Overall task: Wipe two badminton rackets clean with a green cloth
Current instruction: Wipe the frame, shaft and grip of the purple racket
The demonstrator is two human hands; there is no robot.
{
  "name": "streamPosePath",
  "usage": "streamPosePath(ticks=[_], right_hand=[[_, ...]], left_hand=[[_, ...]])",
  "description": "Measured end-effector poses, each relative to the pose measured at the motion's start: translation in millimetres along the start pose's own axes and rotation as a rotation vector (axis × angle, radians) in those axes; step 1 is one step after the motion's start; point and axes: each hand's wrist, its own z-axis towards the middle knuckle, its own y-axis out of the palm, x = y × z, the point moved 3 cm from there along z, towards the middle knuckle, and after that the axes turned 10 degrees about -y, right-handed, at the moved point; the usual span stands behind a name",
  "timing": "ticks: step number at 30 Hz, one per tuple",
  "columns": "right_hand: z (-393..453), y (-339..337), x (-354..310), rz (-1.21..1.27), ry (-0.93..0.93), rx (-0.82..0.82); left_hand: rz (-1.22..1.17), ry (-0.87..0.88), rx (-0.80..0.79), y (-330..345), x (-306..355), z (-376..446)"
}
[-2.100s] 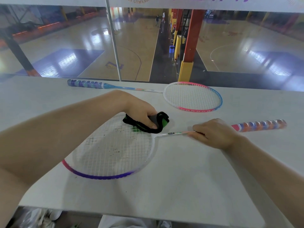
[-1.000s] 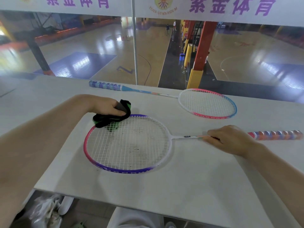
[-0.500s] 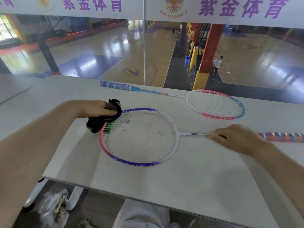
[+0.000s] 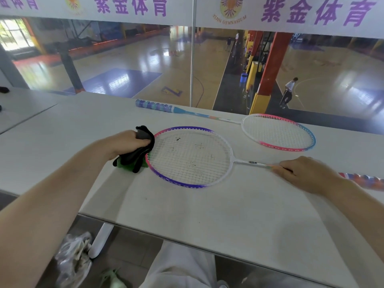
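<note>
From the head camera, we see a person seated at a white table (image 4: 207, 215) overlooking a gymnasium court. The left hand (image 4: 126, 142) grips a bunched green cloth (image 4: 135, 156), dark on its outer side, and presses it against the far-left rim of the near racket (image 4: 189, 156), whose frame runs pink to purple and whose strings carry dark smudges. The right hand (image 4: 305, 173) rests on that racket's shaft just ahead of its orange-and-blue handle, fingers curled down over it, pinning it flat to the table. We find the second racket (image 4: 278, 132), pink and blue, lying flat farther back, near the table's far edge, apart from both hands. A crumpled plastic bag (image 4: 72, 258) sits on the floor below.
</note>
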Motion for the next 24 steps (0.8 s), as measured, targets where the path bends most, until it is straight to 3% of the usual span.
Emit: streamPosePath(ticks=[12,19,24], right_hand=[[-19.1,-1.9,-19.7,-0.039,0.078,0.046],[-10.8,-6.8,-36.0,0.018,0.134,0.093],[-5.8,-9.9,-49.1,-0.006,0.141,0.15]], left_hand=[[-0.627,-0.089,0.31,35.8,-6.4,-16.1],[-0.85,-0.088,0.353,57.8,6.4,-21.3],[-0.938,-0.096,0.26,85.4,17.5,-24.2]])
